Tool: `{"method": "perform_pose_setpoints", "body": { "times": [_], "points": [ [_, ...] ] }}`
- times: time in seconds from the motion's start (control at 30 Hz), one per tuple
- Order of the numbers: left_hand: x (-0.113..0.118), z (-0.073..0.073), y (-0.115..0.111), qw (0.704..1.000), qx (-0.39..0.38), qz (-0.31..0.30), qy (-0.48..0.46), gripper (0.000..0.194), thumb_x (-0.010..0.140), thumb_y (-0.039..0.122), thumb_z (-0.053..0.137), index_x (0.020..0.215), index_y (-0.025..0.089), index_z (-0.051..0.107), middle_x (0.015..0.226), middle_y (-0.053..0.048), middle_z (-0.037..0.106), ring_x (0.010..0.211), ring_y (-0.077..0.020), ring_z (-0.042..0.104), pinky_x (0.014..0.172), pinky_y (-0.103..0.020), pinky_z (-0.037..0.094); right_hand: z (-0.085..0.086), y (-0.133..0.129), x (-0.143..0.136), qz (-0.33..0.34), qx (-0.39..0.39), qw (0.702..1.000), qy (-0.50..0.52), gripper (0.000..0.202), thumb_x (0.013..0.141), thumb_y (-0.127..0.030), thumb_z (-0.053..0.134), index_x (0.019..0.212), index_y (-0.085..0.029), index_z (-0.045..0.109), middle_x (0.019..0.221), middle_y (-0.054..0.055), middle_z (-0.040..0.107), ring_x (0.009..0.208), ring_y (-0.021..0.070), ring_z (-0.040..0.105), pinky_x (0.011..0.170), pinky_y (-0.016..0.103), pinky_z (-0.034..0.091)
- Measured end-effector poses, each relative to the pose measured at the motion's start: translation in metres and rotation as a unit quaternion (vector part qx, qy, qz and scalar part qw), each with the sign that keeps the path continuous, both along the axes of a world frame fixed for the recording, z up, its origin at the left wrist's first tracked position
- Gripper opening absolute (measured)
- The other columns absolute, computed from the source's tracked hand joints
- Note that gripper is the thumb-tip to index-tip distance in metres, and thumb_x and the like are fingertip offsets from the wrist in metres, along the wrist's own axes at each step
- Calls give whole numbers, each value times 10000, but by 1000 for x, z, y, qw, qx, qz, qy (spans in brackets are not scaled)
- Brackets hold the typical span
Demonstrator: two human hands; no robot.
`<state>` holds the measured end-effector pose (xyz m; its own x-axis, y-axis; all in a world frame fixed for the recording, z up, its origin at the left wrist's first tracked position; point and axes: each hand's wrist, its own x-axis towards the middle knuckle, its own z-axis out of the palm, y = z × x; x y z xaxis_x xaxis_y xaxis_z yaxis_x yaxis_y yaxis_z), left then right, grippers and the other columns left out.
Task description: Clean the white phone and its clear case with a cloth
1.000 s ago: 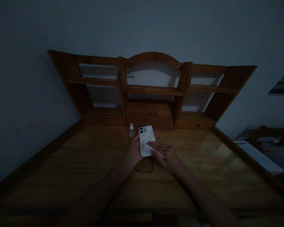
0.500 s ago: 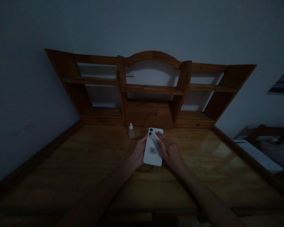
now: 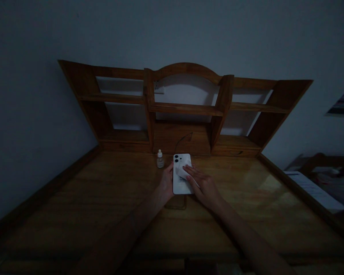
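A white smartphone (image 3: 183, 189) is held back side up above the desk, its camera lenses at the top left corner. Gripping its left edge, my left hand (image 3: 166, 182) is closed around the phone. My right hand (image 3: 204, 185) presses a thin white wipe (image 3: 181, 172) against the phone's back with its fingertips. The wipe partly covers a printed label there. Just left of the phone's top stands a small dropper bottle (image 3: 160, 162) with a white cap. Below the phone, a thin rounded outline (image 3: 185, 204), perhaps a clear phone case, lies on the desk, partly hidden.
Along the back of the wooden desk (image 3: 109, 191) rises a wooden shelf unit (image 3: 186, 109) against the wall. A thin dark cable (image 3: 182, 139) hangs in its middle section. Papers (image 3: 315, 191) lie beyond the desk's right edge. The room is dim.
The phone has shifted slightly left and turned more upright. My right hand has slid the wipe down and inward from near the cameras, now over part of the label.
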<state>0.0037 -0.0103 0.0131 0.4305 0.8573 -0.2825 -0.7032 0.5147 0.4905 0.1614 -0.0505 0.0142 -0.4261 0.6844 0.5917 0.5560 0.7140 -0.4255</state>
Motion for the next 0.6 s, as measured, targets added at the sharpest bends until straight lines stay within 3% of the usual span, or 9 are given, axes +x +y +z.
{"method": "perform_pose_setpoints", "body": {
  "times": [0.27, 0.43, 0.6],
  "points": [
    [-1, 2, -1, 999, 28, -12, -10, 498, 940, 424, 405, 1168, 68, 669, 947, -170, 737, 909, -295, 705, 831, -406, 556, 1, -5, 1, 110, -16, 994, 0, 362, 1007, -254, 437, 1330, -265, 599, 1300, 40, 652, 1200, 218, 624, 1094, 467, 459],
    [1, 5, -2, 1000, 27, -3, 7, 462, 938, 399, 413, 1135, 80, 683, 904, -153, 740, 897, -283, 709, 819, -383, 558, -2, -4, 0, 108, -24, 994, 8, 343, 1007, -258, 439, 1291, -258, 631, 1304, 41, 650, 1201, 215, 624, 1090, 471, 463],
    [2, -4, 2, 1000, 25, -11, -9, 449, 933, 402, 429, 1148, 98, 681, 904, -151, 742, 889, -285, 712, 812, -389, 560, -3, -2, -2, 83, -22, 996, 7, 366, 1006, -274, 447, 1342, -245, 588, 1328, 57, 634, 1239, 213, 595, 1105, 464, 446]
  ]
}}
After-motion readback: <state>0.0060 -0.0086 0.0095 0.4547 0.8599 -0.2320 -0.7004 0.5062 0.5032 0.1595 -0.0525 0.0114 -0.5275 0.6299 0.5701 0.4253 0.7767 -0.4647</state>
